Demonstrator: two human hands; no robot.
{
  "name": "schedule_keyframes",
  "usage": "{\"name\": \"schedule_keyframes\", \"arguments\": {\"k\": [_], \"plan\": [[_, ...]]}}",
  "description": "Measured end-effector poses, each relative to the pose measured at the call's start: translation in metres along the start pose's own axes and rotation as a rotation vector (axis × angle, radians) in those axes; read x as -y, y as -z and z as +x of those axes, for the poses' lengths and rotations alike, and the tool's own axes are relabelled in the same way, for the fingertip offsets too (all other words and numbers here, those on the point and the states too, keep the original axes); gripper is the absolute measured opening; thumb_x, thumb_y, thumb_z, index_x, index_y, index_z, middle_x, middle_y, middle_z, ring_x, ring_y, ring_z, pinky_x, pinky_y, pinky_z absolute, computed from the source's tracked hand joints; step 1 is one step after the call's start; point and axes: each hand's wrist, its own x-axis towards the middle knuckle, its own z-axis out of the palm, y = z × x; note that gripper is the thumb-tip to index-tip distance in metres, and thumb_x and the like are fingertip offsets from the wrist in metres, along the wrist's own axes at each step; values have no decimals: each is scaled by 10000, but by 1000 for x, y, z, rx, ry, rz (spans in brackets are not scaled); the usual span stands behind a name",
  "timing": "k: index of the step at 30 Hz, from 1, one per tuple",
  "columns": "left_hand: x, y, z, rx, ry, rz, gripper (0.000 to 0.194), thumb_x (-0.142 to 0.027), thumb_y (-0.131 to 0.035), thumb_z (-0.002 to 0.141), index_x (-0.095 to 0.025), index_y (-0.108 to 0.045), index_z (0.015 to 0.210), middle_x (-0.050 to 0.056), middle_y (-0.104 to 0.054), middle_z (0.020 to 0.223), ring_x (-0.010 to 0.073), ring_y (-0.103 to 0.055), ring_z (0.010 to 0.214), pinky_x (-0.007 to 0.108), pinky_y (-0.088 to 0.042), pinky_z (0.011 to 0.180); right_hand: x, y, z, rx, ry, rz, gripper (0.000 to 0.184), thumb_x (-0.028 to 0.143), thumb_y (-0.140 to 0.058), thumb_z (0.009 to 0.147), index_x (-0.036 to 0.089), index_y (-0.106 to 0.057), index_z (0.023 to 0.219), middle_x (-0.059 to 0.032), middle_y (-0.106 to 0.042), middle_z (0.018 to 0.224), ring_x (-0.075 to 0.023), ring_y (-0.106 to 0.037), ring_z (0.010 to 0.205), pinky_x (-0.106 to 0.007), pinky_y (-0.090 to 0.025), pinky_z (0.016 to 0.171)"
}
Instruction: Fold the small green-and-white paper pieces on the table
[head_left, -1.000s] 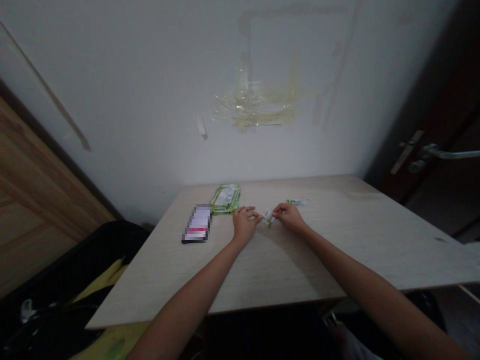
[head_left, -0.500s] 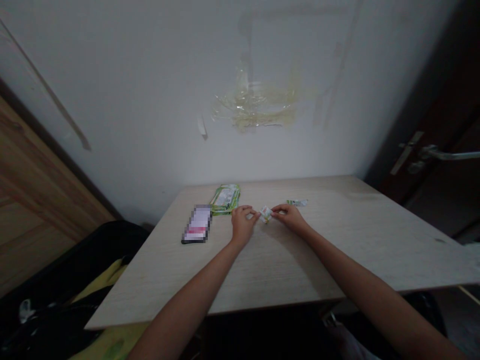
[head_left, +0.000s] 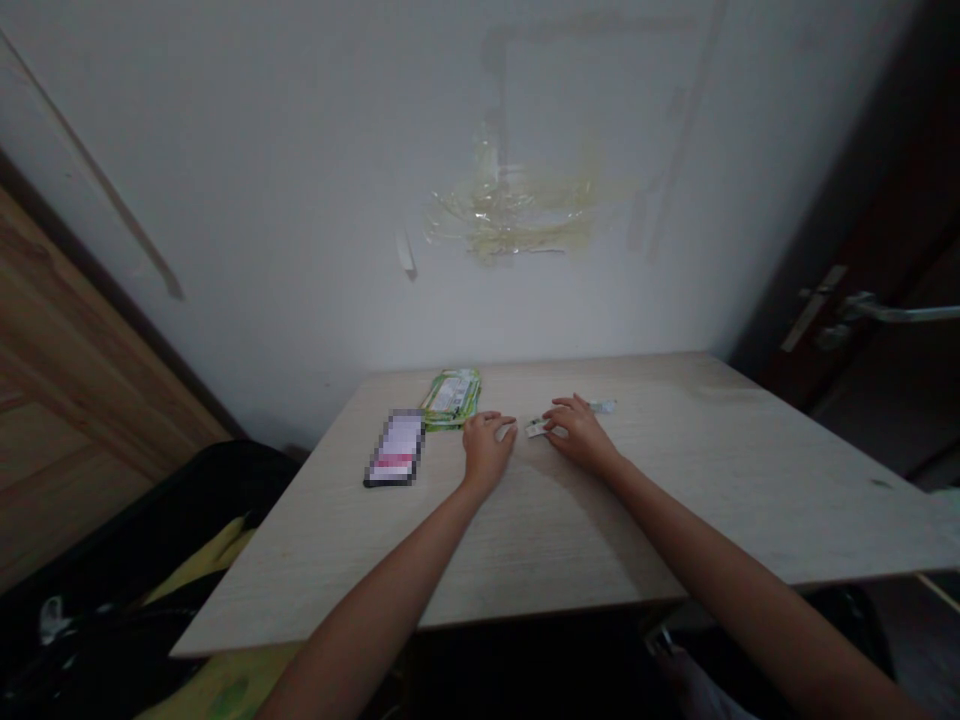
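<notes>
Packet: mid-frame; likely light, pliable, slick; best pinched at edges.
Right hand: fingers at packet's right end; cannot tell whether pinching.
Left hand: thumb and forefinger parted.

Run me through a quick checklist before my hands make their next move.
1. Left hand apart from the small packet: ok, a gap shows between them.
2. Right hand firmly gripping the small packet: cannot tell; its fingertips are at the packet's right end, but the grip is hidden.
3. Phone clear of both hands: ok, it lies on the table to the left of the left hand.
4. Second packet fully in view: not ok, the right hand covers part of it.
5. Green packet stack on the table: ok, beyond the left hand.
6. Small packet sealed: cannot tell, too small to see.
</notes>
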Motion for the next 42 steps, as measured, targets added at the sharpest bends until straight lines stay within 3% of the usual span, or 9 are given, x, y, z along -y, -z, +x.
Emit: {"name": "schedule_keyframes", "arguments": {"k": [3, 8, 11, 17, 28, 35, 42], "plan": [[2, -1, 0, 43, 1, 47, 194, -288, -665, 856, -246, -782, 1005, 79, -670, 1146, 237, -531, 1165, 409, -353, 1075, 2, -4, -2, 74, -12, -26, 111, 218, -672, 835, 254, -740, 915, -53, -738, 1044, -296, -543, 1214, -607, -216, 1142], [2, -2, -3, 124, -50, 100, 196, -346, -667, 857, -284, -796, 990, 90, -653, 1199, 271, -492, 1208, 450, -319, 1089, -1, -8, -1, 75, -23, 34, 211, 159, -594, 858, 225, -768, 958, -87, -741, 1042, -270, -583, 1127, -482, -406, 1033], [-1, -2, -6, 162, -54, 150, 197, -377, -681, 839, -326, -798, 989, 77, -634, 1244, 301, -454, 1243, 476, -305, 1091, -2, -10, 0, 52, -46, 56, 265, 96, -576, 822, 208, -771, 962, -97, -735, 1026, -255, -602, 1071, -443, -439, 1000], [-6, 1, -10, 169, -45, 172, 218, -396, -659, 851, -326, -795, 1006, 88, -615, 1275, 329, -405, 1290, 517, -266, 1113, -4, -10, 0, 63, -43, 62, 212, 142, -595, 833, 212, -775, 921, -96, -726, 1031, -252, -600, 1071, -412, -440, 987], [-7, 3, -12, 176, -34, 234, 364, -526, -600, 871, -324, -750, 1133, 104, -604, 1286, 331, -417, 1287, 519, -279, 1109, -3, -12, 1, 95, -61, 170, 93, 267, -692, 814, 237, -780, 813, -59, -729, 832, -244, -627, 963, -389, -452, 933], [-8, 2, -12, 259, -23, 272, 331, -426, -578, 901, -400, -696, 1209, 91, -529, 1402, 358, -354, 1348, 634, -189, 1118, -5, -11, 0, 40, -29, 142, 125, 234, -661, 854, 234, -782, 886, -77, -719, 1002, -230, -609, 1010, -392, -439, 963], [-8, 4, -13, 233, -64, 319, 313, -385, -546, 932, -372, -705, 1202, 94, -501, 1425, 316, -307, 1379, 565, -211, 1133, -6, -11, 0, 87, -2, 119, 61, 224, -715, 811, 225, -768, 841, -51, -726, 906, -223, -608, 971, -387, -436, 940]]}}
